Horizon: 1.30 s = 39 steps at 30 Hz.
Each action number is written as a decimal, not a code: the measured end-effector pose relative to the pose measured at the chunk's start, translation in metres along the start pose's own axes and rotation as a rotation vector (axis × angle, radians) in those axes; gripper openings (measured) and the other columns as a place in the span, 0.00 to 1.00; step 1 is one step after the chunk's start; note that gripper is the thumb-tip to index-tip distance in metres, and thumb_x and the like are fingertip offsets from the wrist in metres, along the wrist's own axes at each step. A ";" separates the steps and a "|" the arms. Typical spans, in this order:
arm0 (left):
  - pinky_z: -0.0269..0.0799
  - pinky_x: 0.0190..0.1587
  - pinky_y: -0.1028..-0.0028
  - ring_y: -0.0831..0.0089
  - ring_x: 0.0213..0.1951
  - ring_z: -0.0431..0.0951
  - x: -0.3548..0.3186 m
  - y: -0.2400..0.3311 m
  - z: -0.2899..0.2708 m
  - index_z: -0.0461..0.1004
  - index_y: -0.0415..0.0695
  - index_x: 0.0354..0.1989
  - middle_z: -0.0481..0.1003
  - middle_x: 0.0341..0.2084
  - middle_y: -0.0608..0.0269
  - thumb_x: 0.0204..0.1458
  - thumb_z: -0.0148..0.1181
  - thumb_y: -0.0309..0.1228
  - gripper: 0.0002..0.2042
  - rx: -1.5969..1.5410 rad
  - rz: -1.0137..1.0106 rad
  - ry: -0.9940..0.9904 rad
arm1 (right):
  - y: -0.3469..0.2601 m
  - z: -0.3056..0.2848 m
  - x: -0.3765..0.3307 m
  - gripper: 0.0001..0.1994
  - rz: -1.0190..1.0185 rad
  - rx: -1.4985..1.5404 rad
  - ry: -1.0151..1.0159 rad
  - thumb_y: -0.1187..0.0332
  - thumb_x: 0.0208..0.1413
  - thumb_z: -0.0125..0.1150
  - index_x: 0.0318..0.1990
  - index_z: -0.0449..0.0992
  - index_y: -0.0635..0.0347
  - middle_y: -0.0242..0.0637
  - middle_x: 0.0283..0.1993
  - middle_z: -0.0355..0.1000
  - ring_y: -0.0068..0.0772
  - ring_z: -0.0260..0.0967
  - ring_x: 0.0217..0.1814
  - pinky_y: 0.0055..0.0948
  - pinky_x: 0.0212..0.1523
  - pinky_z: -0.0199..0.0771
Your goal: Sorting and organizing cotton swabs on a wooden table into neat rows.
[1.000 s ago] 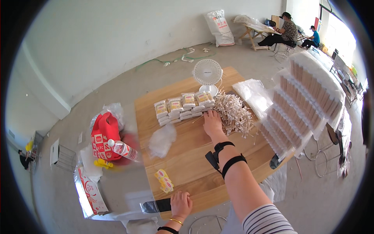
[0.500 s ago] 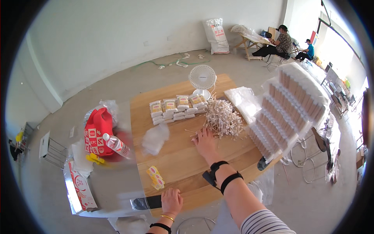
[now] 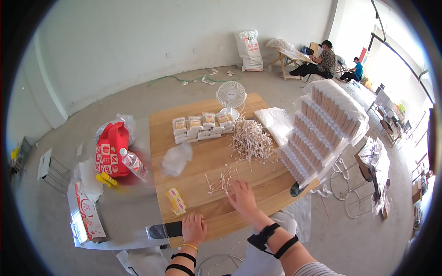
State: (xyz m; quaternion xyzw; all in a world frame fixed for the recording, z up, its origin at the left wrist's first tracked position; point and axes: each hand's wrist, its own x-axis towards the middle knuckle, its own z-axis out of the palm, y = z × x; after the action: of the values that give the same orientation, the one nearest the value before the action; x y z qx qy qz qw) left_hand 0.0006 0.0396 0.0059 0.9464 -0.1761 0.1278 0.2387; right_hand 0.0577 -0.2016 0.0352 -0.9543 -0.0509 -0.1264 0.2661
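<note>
Swabs lie loosely strewn on the worktop, nearer the person and left of the big swab heap. Right hand, on the heap's near side, rests beside them, fingers apart, tips at the sticks. Left hand (gold bangle at its wrist) is farther left of the heap, at the near edge, fingers together; whether they grip anything, I cannot tell. White-and-yellow packs are stacked just left of the heap, a white fan stands behind it, and banked stick bundles rise to its right.
</note>
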 end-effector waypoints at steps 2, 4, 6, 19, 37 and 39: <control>0.65 0.41 0.60 0.58 0.36 0.73 0.003 0.003 0.001 0.69 0.48 0.33 0.70 0.29 0.59 0.46 0.58 0.28 0.07 -0.007 0.007 0.009 | 0.026 -0.009 -0.004 0.29 0.027 -0.062 0.019 0.61 0.48 0.69 0.58 0.67 0.59 0.46 0.61 0.64 0.53 0.58 0.66 0.48 0.64 0.61; 0.65 0.40 0.60 0.58 0.36 0.73 0.002 0.002 0.002 0.69 0.48 0.33 0.70 0.29 0.60 0.46 0.57 0.29 0.06 -0.005 0.005 0.008 | 0.038 -0.004 0.000 0.31 0.049 -0.113 0.031 0.61 0.45 0.71 0.58 0.67 0.58 0.45 0.60 0.64 0.53 0.58 0.65 0.47 0.64 0.61; 0.65 0.40 0.61 0.58 0.36 0.73 0.001 0.001 0.004 0.69 0.48 0.33 0.70 0.29 0.60 0.46 0.58 0.28 0.07 -0.008 0.001 0.012 | 0.043 0.000 0.011 0.33 0.023 -0.110 0.004 0.59 0.43 0.72 0.58 0.68 0.55 0.44 0.61 0.63 0.53 0.56 0.67 0.47 0.66 0.58; 0.67 0.40 0.59 0.57 0.35 0.74 0.000 -0.005 -0.003 0.69 0.46 0.35 0.71 0.29 0.59 0.47 0.58 0.27 0.08 -0.092 0.008 0.012 | 0.018 0.023 0.057 0.15 -0.269 -0.147 -0.230 0.64 0.43 0.72 0.40 0.78 0.51 0.34 0.50 0.68 0.44 0.61 0.62 0.47 0.65 0.59; 0.66 0.50 0.54 0.50 0.45 0.73 0.141 0.012 0.058 0.70 0.43 0.47 0.75 0.39 0.52 0.50 0.60 0.24 0.15 -0.190 -0.113 -0.065 | 0.026 0.011 0.027 0.25 -0.284 0.192 -0.122 0.59 0.44 0.72 0.49 0.74 0.56 0.39 0.58 0.66 0.49 0.59 0.65 0.49 0.65 0.60; 0.66 0.49 0.54 0.51 0.43 0.73 0.127 0.008 0.055 0.71 0.42 0.43 0.75 0.35 0.56 0.50 0.59 0.23 0.11 -0.190 -0.040 -0.062 | 0.030 0.004 0.031 0.38 -0.296 0.143 -0.122 0.50 0.41 0.74 0.60 0.69 0.56 0.40 0.65 0.61 0.50 0.52 0.72 0.51 0.72 0.50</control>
State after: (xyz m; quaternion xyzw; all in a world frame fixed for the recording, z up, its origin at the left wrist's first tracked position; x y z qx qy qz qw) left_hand 0.1211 -0.0288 0.0040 0.9264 -0.1760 0.0763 0.3241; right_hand 0.0939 -0.2240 0.0250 -0.9208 -0.2158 -0.1021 0.3083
